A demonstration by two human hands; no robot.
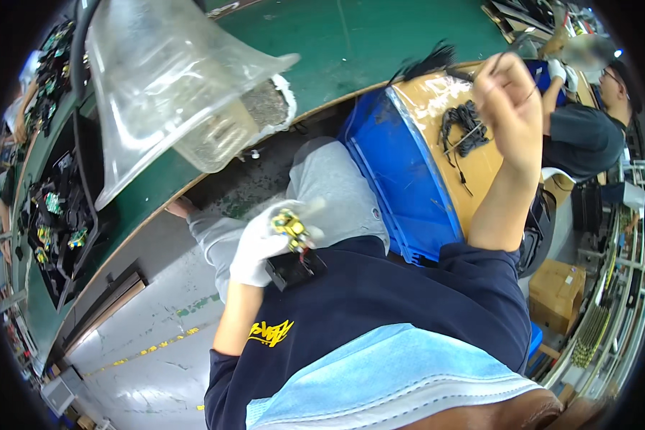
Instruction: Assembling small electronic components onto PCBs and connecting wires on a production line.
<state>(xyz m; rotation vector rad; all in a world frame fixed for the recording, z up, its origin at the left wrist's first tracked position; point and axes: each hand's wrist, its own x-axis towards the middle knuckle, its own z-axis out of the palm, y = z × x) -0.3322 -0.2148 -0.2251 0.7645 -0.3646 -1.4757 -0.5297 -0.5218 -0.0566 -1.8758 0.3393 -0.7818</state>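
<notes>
My left hand, in a white glove, is closed on a small circuit board assembly with yellow and green parts. Below it, joined by thin wires, a black plastic housing hangs close to my shirt. At the right my bare right hand is raised with its fingers curled around a thin black cable. That cable's blurred strands fan out to the left, above the cardboard. Under this hand a coiled black cable bundle rests on the cardboard sheet.
A blue plastic bin stands by my leg beneath the cardboard. The green workbench carries a clear plastic hood. At the left, a black tray holds several circuit parts. A co-worker sits at the right, near a carton.
</notes>
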